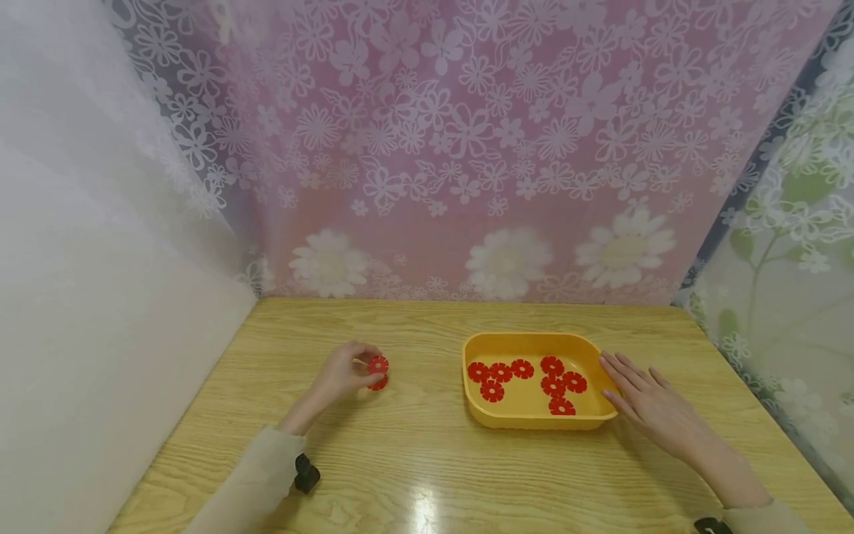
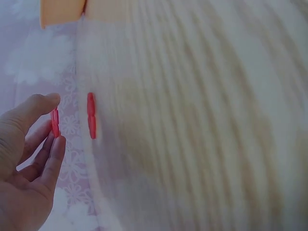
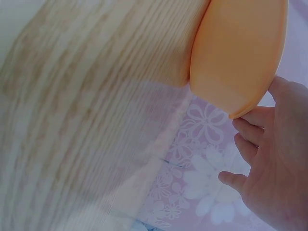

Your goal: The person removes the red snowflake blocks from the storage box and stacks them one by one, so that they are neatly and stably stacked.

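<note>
disc, red, notched (image 1: 378,364): pinched by left hand (image 1: 348,373). second disc (image 2: 91,115): on table (image 1: 407,445), just below that grip. tray, yellow (image 1: 540,422): to the grip's right, eight discs (image 1: 500,372) inside; right hand (image 1: 650,404), fingers extended, touching its rim. progress, by appearance: eight in, two outside, pending.

The near wall of the yellow plastic tray (image 1: 543,423) hides part of the nearest red notched disc (image 1: 562,406). The head view cuts off the right wrist's black device (image 1: 711,526); both wrist views crop the tray.
</note>
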`<state>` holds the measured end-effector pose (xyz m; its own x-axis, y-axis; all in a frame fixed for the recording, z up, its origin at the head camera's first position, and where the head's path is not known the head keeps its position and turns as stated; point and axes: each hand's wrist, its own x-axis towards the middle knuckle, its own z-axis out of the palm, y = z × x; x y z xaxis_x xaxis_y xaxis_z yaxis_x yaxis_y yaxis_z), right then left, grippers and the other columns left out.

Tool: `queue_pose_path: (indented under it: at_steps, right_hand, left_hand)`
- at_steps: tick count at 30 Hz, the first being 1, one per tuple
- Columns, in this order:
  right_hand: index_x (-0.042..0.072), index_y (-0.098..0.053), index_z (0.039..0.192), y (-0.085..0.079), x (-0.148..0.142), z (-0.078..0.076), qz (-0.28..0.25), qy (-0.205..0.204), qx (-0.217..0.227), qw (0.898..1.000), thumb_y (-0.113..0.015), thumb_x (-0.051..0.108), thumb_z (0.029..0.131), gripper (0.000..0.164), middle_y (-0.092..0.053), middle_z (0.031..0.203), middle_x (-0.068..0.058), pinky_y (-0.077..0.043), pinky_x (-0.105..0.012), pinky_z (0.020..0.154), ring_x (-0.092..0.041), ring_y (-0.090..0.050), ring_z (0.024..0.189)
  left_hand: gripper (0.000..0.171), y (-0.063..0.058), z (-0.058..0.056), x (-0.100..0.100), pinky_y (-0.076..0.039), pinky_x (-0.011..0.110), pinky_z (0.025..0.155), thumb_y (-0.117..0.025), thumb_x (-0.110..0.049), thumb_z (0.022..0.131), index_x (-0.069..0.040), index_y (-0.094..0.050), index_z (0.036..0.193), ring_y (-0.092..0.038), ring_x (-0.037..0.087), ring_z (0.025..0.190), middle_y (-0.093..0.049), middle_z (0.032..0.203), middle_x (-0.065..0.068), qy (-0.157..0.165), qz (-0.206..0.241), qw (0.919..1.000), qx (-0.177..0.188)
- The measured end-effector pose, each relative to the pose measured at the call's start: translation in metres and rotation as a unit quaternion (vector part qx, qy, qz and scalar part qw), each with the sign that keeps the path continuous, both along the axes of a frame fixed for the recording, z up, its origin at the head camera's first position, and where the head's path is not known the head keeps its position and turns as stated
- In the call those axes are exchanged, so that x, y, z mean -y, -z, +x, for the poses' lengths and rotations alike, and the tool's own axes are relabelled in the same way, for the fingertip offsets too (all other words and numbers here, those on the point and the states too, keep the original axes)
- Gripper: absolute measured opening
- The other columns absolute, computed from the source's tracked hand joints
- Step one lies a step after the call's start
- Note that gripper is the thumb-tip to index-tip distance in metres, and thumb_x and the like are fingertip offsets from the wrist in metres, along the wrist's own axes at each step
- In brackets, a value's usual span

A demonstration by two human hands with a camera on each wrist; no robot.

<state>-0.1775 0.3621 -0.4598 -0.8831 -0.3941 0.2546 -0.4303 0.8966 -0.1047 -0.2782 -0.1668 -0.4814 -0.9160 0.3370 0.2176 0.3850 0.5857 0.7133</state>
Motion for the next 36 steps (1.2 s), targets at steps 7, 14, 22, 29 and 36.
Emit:
queue_pose_path:
  at_steps: [7,14,22,29,36]
  right_hand:
    - [0.004,-0.036,0.157,0.000,0.000,0.000,0.001,-0.001,0.001,1.000,-0.056,0.030,0.105,0.062,-0.037,0.160,-0.016,-0.004,-0.052,0.126,-0.030,-0.027,0.152]
    - [0.004,-0.037,0.157,0.000,0.000,-0.001,0.005,-0.004,-0.007,1.000,-0.057,0.029,0.104,0.062,-0.038,0.160,-0.016,-0.007,-0.054,0.125,-0.028,-0.027,0.152]
    - [0.005,-0.036,0.157,0.001,-0.001,-0.002,0.004,-0.003,-0.004,1.000,-0.057,0.029,0.104,0.062,-0.037,0.160,-0.016,-0.010,-0.056,0.124,-0.028,-0.025,0.152]
    - [0.005,-0.037,0.157,0.001,-0.001,-0.002,0.011,-0.003,-0.008,1.000,-0.058,0.030,0.104,0.062,-0.038,0.160,-0.016,-0.008,-0.054,0.125,-0.028,-0.027,0.152]
    - [0.005,-0.036,0.157,0.001,-0.001,-0.001,0.011,-0.003,0.001,1.000,-0.057,0.031,0.104,0.063,-0.037,0.160,-0.016,-0.005,-0.053,0.126,-0.030,-0.027,0.152]
  left_hand:
    - [0.034,0.009,0.003,0.007,-0.061,0.033,0.079,-0.086,-0.009,0.081,-0.003,-0.073,0.111,-0.069,0.022,0.091,-0.068,0.103,0.008,-0.011,-0.028,0.9995,0.006]
    - [0.034,0.016,0.003,0.012,-0.060,0.032,0.079,-0.087,-0.011,0.081,-0.005,-0.073,0.111,-0.068,0.019,0.091,-0.067,0.101,0.005,0.009,-0.039,0.9992,-0.002]
    - [0.035,0.014,0.004,0.011,-0.058,0.029,0.078,-0.087,-0.017,0.081,-0.008,-0.074,0.111,-0.066,0.015,0.089,-0.065,0.099,0.002,0.016,-0.073,0.9972,-0.007]
    - [0.035,0.011,0.003,0.009,-0.057,0.030,0.076,-0.089,-0.017,0.079,-0.006,-0.075,0.110,-0.066,0.015,0.085,-0.065,0.097,0.003,0.015,-0.083,0.9964,-0.012]
    - [0.035,0.010,0.003,0.009,-0.059,0.034,0.077,-0.088,-0.016,0.080,-0.005,-0.074,0.110,-0.066,0.017,0.086,-0.065,0.099,0.005,0.026,-0.081,0.9964,0.000]
